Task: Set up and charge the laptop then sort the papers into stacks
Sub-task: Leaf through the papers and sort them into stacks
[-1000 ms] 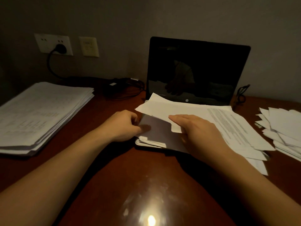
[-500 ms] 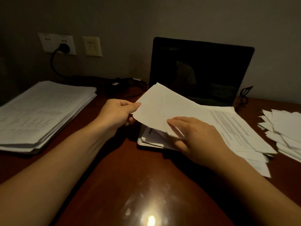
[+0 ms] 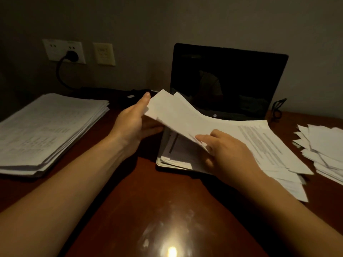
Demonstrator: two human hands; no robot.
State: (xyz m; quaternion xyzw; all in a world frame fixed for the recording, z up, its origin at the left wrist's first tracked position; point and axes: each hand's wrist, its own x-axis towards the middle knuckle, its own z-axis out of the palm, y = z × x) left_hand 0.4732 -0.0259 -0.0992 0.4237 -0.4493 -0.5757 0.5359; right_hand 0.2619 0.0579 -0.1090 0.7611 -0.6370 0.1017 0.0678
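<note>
A sorted stack (image 3: 50, 130) waits far left on the surface (image 3: 130, 191). My left grip (image 3: 133, 125) pinches the sheets (image 3: 178, 115) by a corner, raised off the laptop (image 3: 228, 80) — to peel them free, I judge — while my right grip (image 3: 228, 153) clasps their near edge, steadying.

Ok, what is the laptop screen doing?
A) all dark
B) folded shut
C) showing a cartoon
A: the laptop stands open behind the papers, showing only black.
</note>
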